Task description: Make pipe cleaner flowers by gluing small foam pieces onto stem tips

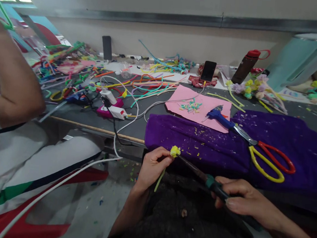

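My left hand (154, 168) pinches a small yellow pipe-cleaner flower (175, 151) just under its head, between thumb and fingers. Its light green stem (159, 181) hangs down below the hand. In my right hand (242, 198) is a soldering iron (195, 169) with a dark handle and a green collar, the fingers wrapped round the handle. The iron's long shaft points left, and its tip is at the right side of the yellow flower; whether it touches is too small to tell. Both hands are over my dark-covered lap, in front of the table's edge.
A purple cloth (174, 129) with yellow scraps carries scissors (266, 152) beside a blue tool (221, 119). Cut bits lie on pink paper (174, 98). A white cable (135, 118) crosses the table's edge. Another person's arm (16, 58) is at left; a bottle (244, 67) stands behind.
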The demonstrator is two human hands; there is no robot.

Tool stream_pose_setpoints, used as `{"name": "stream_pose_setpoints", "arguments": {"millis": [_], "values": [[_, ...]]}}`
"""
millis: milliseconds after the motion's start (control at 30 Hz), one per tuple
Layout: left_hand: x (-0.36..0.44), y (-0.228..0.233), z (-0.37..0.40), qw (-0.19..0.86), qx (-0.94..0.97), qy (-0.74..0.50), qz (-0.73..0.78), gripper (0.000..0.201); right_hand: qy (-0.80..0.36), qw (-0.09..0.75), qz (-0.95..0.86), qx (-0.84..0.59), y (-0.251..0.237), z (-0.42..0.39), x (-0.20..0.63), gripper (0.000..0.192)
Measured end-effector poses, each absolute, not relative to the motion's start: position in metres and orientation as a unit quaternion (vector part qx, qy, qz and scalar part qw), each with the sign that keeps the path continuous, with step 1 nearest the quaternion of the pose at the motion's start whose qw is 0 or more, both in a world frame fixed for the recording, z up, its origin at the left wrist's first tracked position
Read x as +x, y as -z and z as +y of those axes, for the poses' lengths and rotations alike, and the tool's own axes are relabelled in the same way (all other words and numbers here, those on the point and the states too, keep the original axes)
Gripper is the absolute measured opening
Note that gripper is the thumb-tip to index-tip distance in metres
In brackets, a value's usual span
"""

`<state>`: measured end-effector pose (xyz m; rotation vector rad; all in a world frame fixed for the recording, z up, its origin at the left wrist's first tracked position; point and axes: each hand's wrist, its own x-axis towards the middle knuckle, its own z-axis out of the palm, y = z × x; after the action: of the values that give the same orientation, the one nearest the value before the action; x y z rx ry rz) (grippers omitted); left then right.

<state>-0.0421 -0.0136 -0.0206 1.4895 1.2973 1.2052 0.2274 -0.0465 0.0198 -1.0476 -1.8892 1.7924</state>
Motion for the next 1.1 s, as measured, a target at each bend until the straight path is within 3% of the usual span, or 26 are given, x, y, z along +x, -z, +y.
{"name": "stream_pose_setpoints", "arguments": {"millis": [200, 533, 1100], "values": [[-0.046, 0.023, -0.012, 0.487, 0.496, -0.483, 0.532, 0.014, -0.563, 0.172, -0.724, -0.36, -0.029, -0.051, 0.224, 0.034], [-0.056, 0.03, -0.011, 0.614, 0.359, -0.52, 0.473, 0.016, -0.572, 0.199, -0.7, -0.379, -0.022, -0.059, 0.229, 0.032], [-0.058, 0.035, -0.02, 0.645, 0.376, -0.499, 0.439, 0.018, -0.563, 0.181, -0.727, -0.349, -0.019, -0.055, 0.22, 0.025]]}}
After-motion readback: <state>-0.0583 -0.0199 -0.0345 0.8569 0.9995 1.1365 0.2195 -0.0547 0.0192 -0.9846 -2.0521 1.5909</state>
